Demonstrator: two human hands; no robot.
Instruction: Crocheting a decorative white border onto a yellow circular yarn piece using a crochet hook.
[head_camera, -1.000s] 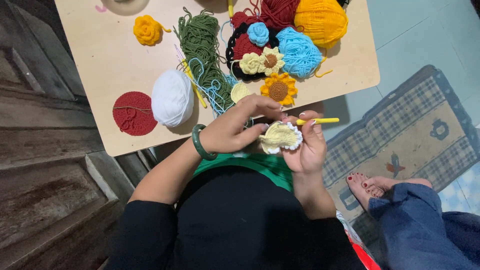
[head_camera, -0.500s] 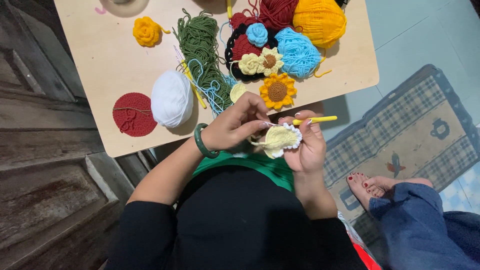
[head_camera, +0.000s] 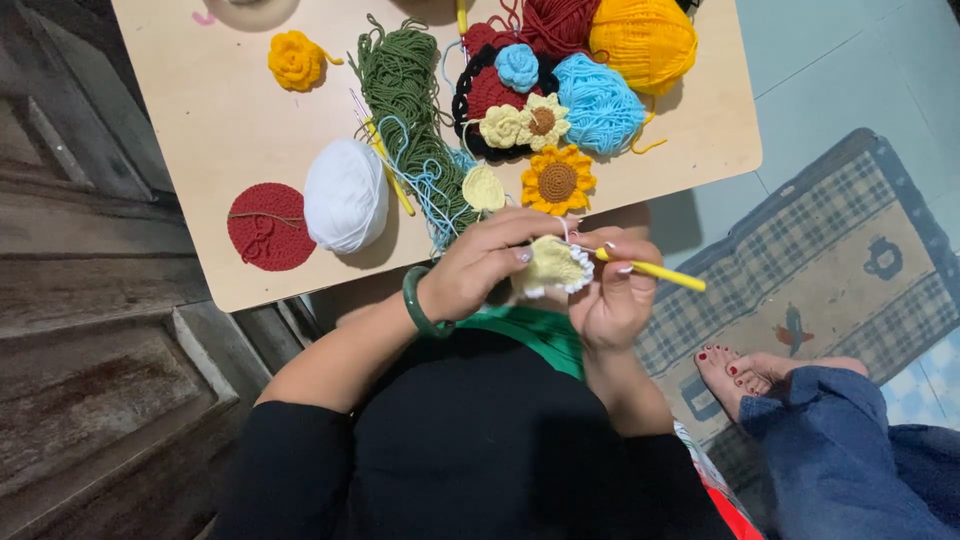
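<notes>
A pale yellow crochet piece with a white scalloped edge (head_camera: 552, 268) is pinched between both my hands, just in front of the table's near edge. My left hand (head_camera: 478, 268), with a green bangle on the wrist, grips its left side. My right hand (head_camera: 612, 290) grips the right side and also holds a yellow crochet hook (head_camera: 655, 271), whose handle points right. A thin strand of yarn runs up from the piece toward the table.
The light wooden table (head_camera: 230, 120) carries a white yarn ball (head_camera: 345, 195), a red crochet disc (head_camera: 270, 227), loose green yarn (head_camera: 400, 85), an orange sunflower (head_camera: 557, 182), blue and yellow yarn, and several small crochet flowers. Another person's bare foot (head_camera: 745, 375) and blue trouser leg rest on a checked mat at right.
The yellow piece has been turned slightly between my fingers and the hook handle now tilts further down to the right. The view has shifted slightly.
</notes>
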